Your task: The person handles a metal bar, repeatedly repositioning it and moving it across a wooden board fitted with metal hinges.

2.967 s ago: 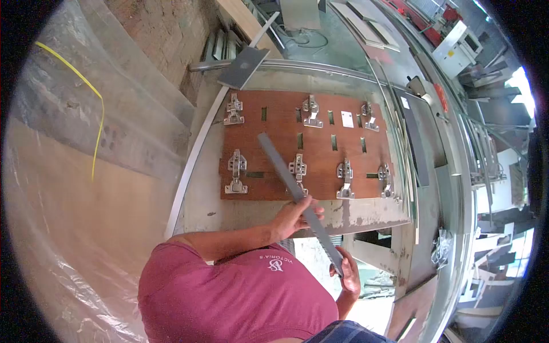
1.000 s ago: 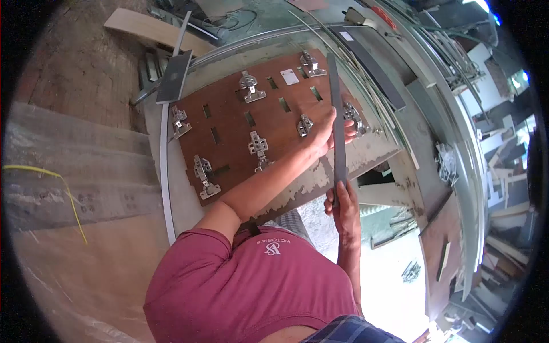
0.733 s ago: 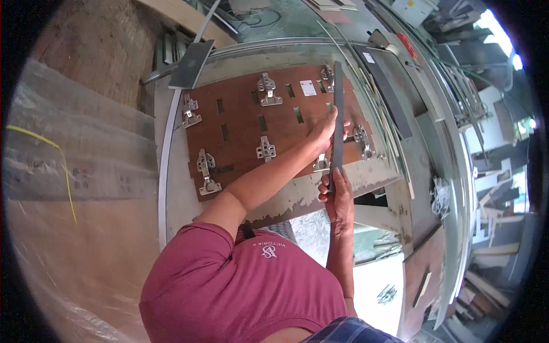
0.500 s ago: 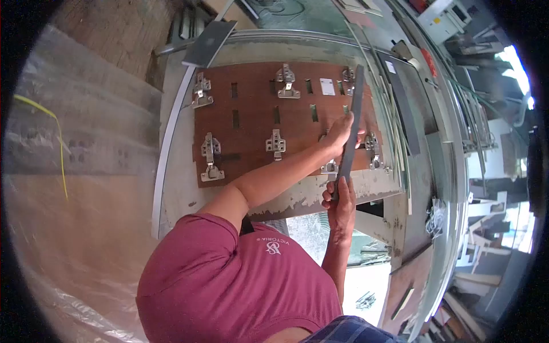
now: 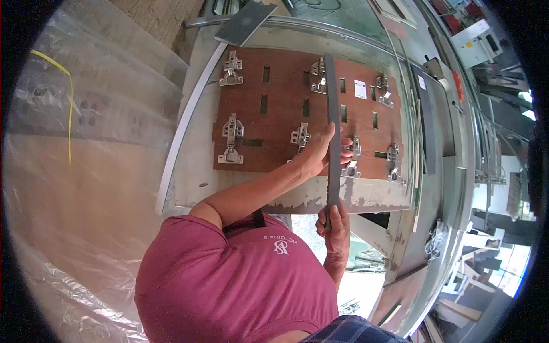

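A long, narrow dark grey strip (image 5: 334, 177) is held upright in the view, crossing in front of the brown board. My left hand (image 5: 317, 150) grips it around the middle, with fingers showing past its right edge. At its lower end, my right hand (image 5: 336, 224) is closed around it. Behind the strip lies the reddish-brown board (image 5: 280, 108), cut with several rectangular slots. Several metal cabinet hinges rest on it, among them one at the lower left (image 5: 231, 140) and another just right of my left hand (image 5: 353, 155). A white label (image 5: 359, 89) is on the board.
A dark grey panel piece (image 5: 246, 24) lies at the table's far left corner. Along the left runs a white strip (image 5: 187, 123). Thin strips and a dark board (image 5: 424, 123) lie on the right. Clear plastic sheeting (image 5: 108, 143) covers the area at left.
The dark grey strip and both hands have shifted left relative to the board, and the strip stands straighter. The view has turned slightly. Both hands keep their hold.
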A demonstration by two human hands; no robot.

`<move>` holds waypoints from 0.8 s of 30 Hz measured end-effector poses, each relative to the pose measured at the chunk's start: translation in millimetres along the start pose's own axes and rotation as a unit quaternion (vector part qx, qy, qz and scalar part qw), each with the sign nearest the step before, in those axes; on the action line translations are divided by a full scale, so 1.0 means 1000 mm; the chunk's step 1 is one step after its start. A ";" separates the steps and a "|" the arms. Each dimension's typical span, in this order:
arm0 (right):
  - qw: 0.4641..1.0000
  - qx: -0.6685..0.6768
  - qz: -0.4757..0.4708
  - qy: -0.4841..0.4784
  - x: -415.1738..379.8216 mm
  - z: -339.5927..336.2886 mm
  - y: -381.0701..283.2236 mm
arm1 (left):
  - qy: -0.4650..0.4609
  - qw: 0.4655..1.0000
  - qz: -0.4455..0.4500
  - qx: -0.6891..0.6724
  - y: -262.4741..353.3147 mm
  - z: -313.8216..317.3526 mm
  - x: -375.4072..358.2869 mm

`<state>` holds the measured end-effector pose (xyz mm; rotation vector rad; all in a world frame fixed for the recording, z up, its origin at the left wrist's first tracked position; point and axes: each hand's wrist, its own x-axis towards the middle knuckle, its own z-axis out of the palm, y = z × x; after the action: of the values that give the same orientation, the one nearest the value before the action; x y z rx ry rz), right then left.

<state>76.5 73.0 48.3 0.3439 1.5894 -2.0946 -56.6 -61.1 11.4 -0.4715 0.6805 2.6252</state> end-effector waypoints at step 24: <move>0.976 -0.141 0.042 -0.159 0.028 0.053 -0.006 | 0.098 0.976 0.186 -0.048 0.057 -0.069 -0.078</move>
<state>54.2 17.4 55.0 -0.0222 1.6149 -1.7272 1.6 -165.0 8.1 -0.7002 0.7694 3.0005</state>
